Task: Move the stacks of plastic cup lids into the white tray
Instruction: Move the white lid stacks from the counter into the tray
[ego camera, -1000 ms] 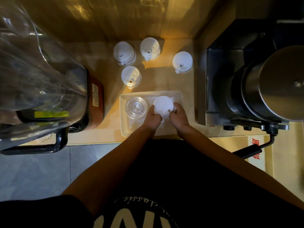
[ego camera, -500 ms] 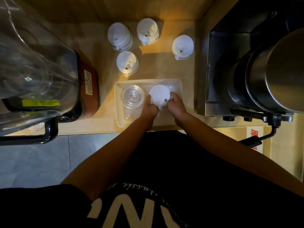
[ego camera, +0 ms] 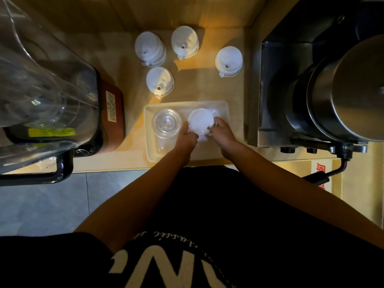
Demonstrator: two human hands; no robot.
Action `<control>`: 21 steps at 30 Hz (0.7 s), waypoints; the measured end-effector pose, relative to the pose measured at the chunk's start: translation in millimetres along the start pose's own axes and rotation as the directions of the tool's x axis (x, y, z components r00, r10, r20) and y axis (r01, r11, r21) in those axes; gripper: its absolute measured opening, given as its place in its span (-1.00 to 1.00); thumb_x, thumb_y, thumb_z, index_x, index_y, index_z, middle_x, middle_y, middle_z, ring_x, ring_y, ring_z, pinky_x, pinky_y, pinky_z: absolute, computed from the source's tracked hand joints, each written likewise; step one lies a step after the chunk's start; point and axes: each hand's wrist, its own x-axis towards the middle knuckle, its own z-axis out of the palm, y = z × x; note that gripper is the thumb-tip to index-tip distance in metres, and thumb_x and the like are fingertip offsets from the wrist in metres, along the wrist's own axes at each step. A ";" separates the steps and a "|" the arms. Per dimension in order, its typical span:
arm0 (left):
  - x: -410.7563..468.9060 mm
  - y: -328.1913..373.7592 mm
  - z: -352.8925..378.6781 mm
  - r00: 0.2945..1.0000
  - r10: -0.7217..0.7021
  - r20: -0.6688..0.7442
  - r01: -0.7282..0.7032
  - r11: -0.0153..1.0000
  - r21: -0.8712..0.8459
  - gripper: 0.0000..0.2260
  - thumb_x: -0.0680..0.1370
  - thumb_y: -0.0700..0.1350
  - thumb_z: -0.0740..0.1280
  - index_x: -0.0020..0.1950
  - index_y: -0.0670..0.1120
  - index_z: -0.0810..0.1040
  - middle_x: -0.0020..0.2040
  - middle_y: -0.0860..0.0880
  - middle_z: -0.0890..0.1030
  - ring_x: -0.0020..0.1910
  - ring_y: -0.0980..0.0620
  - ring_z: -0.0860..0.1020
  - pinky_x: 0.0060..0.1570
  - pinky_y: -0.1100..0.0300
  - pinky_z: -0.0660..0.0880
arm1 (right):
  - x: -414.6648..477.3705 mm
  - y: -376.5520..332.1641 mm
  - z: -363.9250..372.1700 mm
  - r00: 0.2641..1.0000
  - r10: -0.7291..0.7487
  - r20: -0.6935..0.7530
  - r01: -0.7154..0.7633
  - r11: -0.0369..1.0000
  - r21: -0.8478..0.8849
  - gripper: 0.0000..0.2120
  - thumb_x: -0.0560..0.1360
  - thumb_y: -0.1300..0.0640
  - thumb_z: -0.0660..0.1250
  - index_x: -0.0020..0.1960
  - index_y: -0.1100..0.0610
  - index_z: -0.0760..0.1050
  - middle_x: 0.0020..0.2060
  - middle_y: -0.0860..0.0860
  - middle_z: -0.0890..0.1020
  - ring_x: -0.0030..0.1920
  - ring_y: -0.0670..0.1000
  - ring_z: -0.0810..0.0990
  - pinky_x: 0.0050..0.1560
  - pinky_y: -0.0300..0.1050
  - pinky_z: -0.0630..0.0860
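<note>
A white tray [ego camera: 223, 110] lies on the wooden counter near its front edge. Inside it, on the left, stands a stack of clear lids [ego camera: 166, 122]. On the tray's right side a stack of white lids [ego camera: 200, 120] is held from both sides: my left hand [ego camera: 187, 136] grips its left side and my right hand [ego camera: 220, 133] grips its right side. Several more white lid stacks stand behind the tray: one close to it [ego camera: 159, 82], two at the back [ego camera: 150, 48] [ego camera: 185, 41], and one at the right [ego camera: 228, 60].
A large clear blender jug [ego camera: 41, 80] on a dark base fills the left. A black and steel machine [ego camera: 324, 86] with a round metal lid stands on the right. The counter's front edge runs just below the tray, with grey floor tiles beyond.
The white lid stack stays between both hands on the tray's right side. The camera view has shifted slightly; the hands have barely moved.
</note>
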 end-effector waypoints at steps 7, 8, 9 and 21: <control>-3.9 2.8 -6.1 1.000 0.004 -0.003 -0.005 0.999 -0.040 -0.78 0.60 -0.33 0.19 -0.03 0.01 0.41 -0.10 0.05 0.47 -0.01 0.02 0.44 0.15 0.07 0.39 | -5.5 -3.5 -6.8 0.999 -0.025 0.027 0.024 0.999 0.022 -0.50 0.50 0.28 0.20 0.44 0.11 0.33 0.22 0.05 0.47 0.19 0.09 0.47 0.10 -0.08 0.45; -3.7 2.0 -7.2 1.000 0.008 0.004 -0.008 0.999 -0.033 -0.75 0.60 -0.33 0.20 -0.09 0.04 0.40 -0.12 0.05 0.47 -0.03 0.03 0.43 0.12 0.07 0.38 | -5.2 -3.0 -8.0 0.999 -0.025 0.032 0.024 0.999 0.026 -0.51 0.50 0.28 0.20 0.42 0.11 0.35 0.21 0.05 0.48 0.18 0.10 0.49 0.12 -0.05 0.48; -4.4 2.2 -8.6 1.000 0.010 0.009 -0.010 0.999 -0.032 -0.74 0.60 -0.32 0.20 -0.12 0.05 0.39 -0.13 0.05 0.47 -0.05 0.03 0.43 0.11 0.08 0.37 | -5.9 -2.9 -9.1 0.999 -0.031 0.036 0.030 0.999 0.028 -0.52 0.50 0.27 0.20 0.41 0.10 0.36 0.21 0.06 0.49 0.19 0.13 0.50 0.14 -0.01 0.50; -17.6 14.5 -31.4 0.993 0.087 0.075 -0.091 0.994 0.059 -0.65 0.60 -0.18 0.27 0.38 -0.18 0.41 0.02 -0.07 0.52 0.02 -0.01 0.48 0.08 0.09 0.44 | -23.4 -12.6 -24.3 0.990 -0.139 -0.006 0.139 0.988 0.073 -0.68 0.54 0.28 0.21 0.26 0.08 0.47 0.09 0.07 0.54 -0.04 -0.03 0.54 0.19 -0.03 0.48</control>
